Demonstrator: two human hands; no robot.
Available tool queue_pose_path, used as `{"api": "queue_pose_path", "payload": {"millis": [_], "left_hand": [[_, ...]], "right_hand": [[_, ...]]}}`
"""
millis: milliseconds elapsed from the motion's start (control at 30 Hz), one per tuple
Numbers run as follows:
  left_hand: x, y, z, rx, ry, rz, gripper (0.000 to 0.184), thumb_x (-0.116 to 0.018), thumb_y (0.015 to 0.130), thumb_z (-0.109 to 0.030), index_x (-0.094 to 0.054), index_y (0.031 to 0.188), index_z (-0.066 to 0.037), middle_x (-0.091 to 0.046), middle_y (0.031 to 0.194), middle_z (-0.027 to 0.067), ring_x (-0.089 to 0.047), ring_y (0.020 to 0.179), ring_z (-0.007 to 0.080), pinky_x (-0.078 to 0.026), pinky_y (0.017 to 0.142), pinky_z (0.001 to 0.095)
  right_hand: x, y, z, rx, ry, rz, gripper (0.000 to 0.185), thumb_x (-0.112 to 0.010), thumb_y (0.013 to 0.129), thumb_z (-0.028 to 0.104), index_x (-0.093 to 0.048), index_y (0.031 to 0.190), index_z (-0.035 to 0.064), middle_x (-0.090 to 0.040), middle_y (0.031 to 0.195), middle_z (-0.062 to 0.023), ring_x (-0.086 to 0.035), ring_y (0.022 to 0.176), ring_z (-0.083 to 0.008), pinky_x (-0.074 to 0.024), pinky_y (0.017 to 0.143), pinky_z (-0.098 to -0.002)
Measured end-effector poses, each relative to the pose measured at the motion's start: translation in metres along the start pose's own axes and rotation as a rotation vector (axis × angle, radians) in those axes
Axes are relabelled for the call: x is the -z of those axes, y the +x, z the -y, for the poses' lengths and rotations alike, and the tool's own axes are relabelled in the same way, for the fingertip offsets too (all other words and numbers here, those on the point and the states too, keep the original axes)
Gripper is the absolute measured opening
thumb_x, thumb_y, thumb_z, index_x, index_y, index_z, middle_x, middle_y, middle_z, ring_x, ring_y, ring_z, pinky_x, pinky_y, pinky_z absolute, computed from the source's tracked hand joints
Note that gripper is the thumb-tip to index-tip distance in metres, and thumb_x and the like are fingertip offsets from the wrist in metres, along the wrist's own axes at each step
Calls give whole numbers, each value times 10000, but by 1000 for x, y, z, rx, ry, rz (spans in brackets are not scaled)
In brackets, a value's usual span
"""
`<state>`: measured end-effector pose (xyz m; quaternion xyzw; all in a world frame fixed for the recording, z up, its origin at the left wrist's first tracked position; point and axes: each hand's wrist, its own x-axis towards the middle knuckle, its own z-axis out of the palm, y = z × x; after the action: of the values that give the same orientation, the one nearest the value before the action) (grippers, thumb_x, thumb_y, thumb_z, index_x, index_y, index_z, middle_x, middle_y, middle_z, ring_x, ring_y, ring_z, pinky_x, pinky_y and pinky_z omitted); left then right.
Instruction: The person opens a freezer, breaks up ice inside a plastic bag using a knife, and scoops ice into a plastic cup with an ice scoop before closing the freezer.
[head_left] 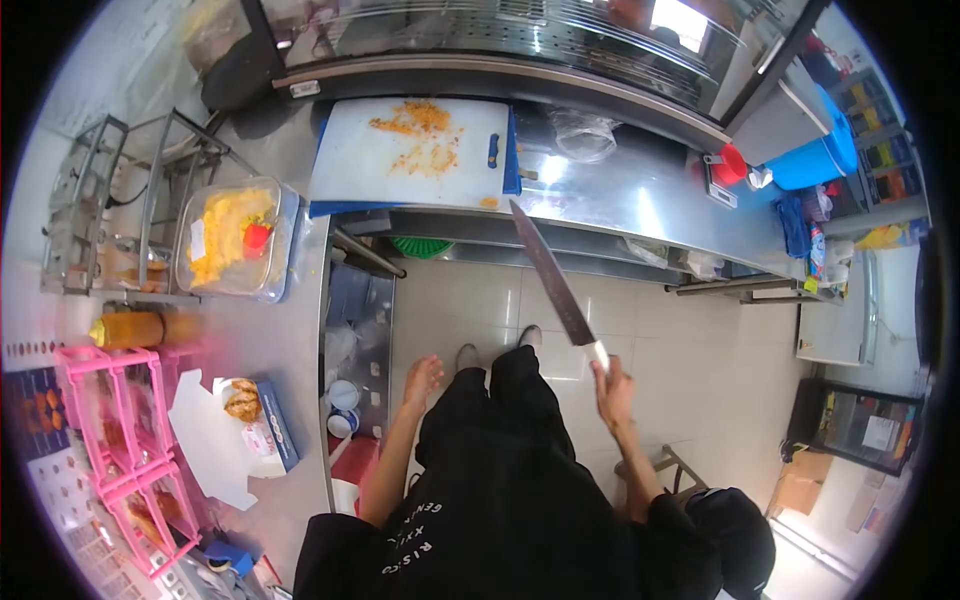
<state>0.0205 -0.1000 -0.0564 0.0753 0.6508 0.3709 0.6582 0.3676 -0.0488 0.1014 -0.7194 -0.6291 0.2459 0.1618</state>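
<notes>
My right hand (612,388) is wrapped round the pale handle of a long kitchen knife (552,276). The dark, streaked blade points up and to the left, its tip near the counter's front edge by the cutting board. Held low over the floor, my left hand (425,376) has its fingers apart and nothing in it. A white cutting board (350,150) with a blue edge lies on the steel counter (610,205). Orange-brown crumbs (425,118) are scattered across its upper middle.
On the left counter (290,345) stand a clear tub of yellow food (232,240), a sauce bottle (130,330), pink racks (118,440) and an open box (275,425) holding food. A red cup (728,165) and a blue bin (815,150) are at the right. A stool (680,470) stands behind my right arm.
</notes>
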Motion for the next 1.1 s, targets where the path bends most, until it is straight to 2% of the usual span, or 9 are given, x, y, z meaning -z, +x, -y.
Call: {"api": "queue_pose_path", "payload": {"millis": [133, 200, 300, 400, 533, 600, 700, 1000, 1100], "left_hand": [[17, 39, 71, -193, 791, 93, 408, -536, 842, -411, -560, 1114, -108, -633, 1001, 71, -567, 975, 221, -432, 836, 316], [36, 66, 121, 9, 986, 360, 506, -528, 836, -463, -527, 1193, -105, -583, 1138, 107, -520, 1084, 237, -409, 903, 318], [2, 29, 104, 384, 419, 440, 649, -489, 820, -555, -456, 1283, -101, -499, 1257, 132, -476, 1144, 232, -384, 946, 334], [-69, -6, 58, 716, 509, 458, 837, -426, 782, -671, -323, 1363, -78, -373, 1367, 126, -389, 1227, 254, -311, 1009, 408], [-152, -12, 63, 640, 797, 617, 963, -328, 758, -747, -171, 1404, -51, -262, 1428, 115, -279, 1297, 282, -240, 1020, 524], [-195, 42, 102, 945, 855, 568, 989, -289, 749, -769, -123, 1413, -54, -204, 1453, 110, -235, 1318, 283, -228, 1012, 553], [-247, 132, 140, 924, 1054, 585, 946, -258, 771, -751, -125, 1416, -72, -178, 1459, 116, -218, 1325, 272, -215, 1023, 545], [-616, 88, 65, 30, 2222, 1080, 487, -445, 837, -388, -568, 1114, -8, -607, 1056, 206, -629, 869, 315, -463, 786, 417], [-724, 72, 76, -220, 2176, 1053, 438, -472, 809, -321, -578, 1078, 6, -596, 1056, 217, -609, 933, 303, -452, 835, 376]], "right_hand": [[60, 23, -25, 262, -369, -398, 274, -648, 784, 232, -552, 997, 88, -574, 810, -111, -560, 602, -285, -433, 516, -389], [95, 27, -39, 331, -531, -526, 305, -676, 741, 222, -559, 999, 109, -565, 872, -67, -558, 646, -243, -436, 538, -353], [142, 23, -67, 332, -672, -681, 329, -704, 687, 203, -571, 981, 137, -551, 878, -21, -538, 676, -193, -433, 561, -320], [182, 7, -112, 277, -762, -757, 351, -705, 671, 202, -574, 992, 146, -561, 880, -24, -544, 685, -194, -432, 565, -317], [236, -21, -181, 151, -739, -800, 398, -709, 639, 215, -576, 1008, 148, -573, 868, -18, -553, 685, -190, -430, 558, -312], [250, -30, -223, 64, -719, -839, 429, -713, 616, 217, -576, 1017, 148, -576, 863, -16, -556, 683, -189, -429, 557, -313], [271, -39, -271, -82, -651, -821, 411, -742, 600, 239, -585, 969, 149, -569, 833, -20, -553, 657, -174, -426, 508, -291], [348, -33, -448, -503, -468, -711, 316, -705, 683, 283, -563, 927, 140, -543, 776, -33, -573, 612, -211, -454, 513, -333], [399, -26, -515, -812, -328, -498, 296, -662, 737, 349, -550, 860, 104, -584, 767, -97, -603, 642, -290, -474, 544, -391]]}}
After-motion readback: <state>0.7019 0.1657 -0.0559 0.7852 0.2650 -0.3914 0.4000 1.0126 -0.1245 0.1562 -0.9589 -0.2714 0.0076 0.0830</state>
